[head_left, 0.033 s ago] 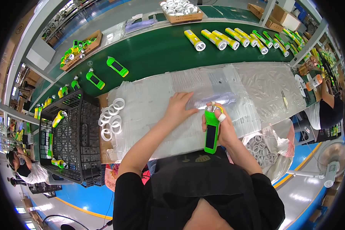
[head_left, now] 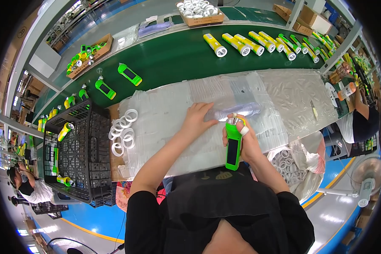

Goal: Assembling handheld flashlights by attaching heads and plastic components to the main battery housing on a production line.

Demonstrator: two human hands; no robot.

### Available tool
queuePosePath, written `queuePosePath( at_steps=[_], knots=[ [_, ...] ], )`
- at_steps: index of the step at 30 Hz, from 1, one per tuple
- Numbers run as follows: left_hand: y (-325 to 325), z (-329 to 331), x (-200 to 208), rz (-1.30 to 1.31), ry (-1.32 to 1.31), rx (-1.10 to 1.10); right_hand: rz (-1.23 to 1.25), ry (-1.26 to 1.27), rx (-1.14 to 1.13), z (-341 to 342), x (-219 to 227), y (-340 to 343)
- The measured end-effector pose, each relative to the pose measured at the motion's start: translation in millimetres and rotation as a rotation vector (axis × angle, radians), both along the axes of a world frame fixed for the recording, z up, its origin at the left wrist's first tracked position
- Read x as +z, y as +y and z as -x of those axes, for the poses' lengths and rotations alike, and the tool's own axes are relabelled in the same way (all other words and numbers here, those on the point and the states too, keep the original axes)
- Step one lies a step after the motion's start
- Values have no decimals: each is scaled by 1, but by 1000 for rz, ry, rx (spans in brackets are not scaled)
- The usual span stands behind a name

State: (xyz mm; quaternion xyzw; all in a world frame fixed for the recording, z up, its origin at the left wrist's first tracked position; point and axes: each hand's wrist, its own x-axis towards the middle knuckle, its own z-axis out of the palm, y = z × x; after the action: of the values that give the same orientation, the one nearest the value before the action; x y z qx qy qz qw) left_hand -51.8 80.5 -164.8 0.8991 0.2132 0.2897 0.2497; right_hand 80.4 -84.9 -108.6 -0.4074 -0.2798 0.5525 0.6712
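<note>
In my right hand (head_left: 250,142) is a green flashlight (head_left: 233,148) with a dark panel on its side, held upright in front of my apron. Its silvery head faces away from me, and a white wrap covers a fingertip beside it. My left hand (head_left: 197,117) rests on the plastic-covered worktop (head_left: 165,114) with thumb and fingers apart. Its fingertips are at the left end of a long row of clear plastic discs (head_left: 239,111); whether they touch a disc is hard to see. White rings (head_left: 128,134) lie in a loose group at the worktop's left edge.
A black crate (head_left: 78,154) holding a few flashlights stands at left. Beyond the worktop, yellow flashlights (head_left: 215,45) and green ones (head_left: 129,74) lie on the green belt (head_left: 169,59). A bag of white rings (head_left: 285,165) hangs at right, near a fan (head_left: 367,182) and a co-worker.
</note>
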Motion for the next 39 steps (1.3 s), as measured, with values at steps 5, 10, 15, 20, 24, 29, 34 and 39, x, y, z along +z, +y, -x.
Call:
queuePosePath(
  at_steps=[5, 10, 15, 20, 24, 29, 34, 39],
  knots=[
    [0, 11, 17, 219, -94, -23, -3, -25, 47, 3, 6, 4],
    [-34, 36, 71, 238, -243, -184, -37, -79, 213, 11, 11, 17],
    [-39, 59, 70, 107, -275, -158, -62, -170, 366, 30, 18, 37],
    [-38, 78, 67, 56, -338, -111, -92, -251, 508, 46, 14, 56],
    [-30, 88, 57, 3, -421, -11, -122, -174, 636, 60, 12, 76],
    [-11, 110, 67, -276, -366, 82, -99, -153, 609, 82, 17, 99],
    [0, 119, 72, -249, -401, 75, -231, -153, 713, 87, 3, 123],
    [8, 122, 58, -348, -402, 78, -178, -114, 756, 91, 3, 123]
  ],
)
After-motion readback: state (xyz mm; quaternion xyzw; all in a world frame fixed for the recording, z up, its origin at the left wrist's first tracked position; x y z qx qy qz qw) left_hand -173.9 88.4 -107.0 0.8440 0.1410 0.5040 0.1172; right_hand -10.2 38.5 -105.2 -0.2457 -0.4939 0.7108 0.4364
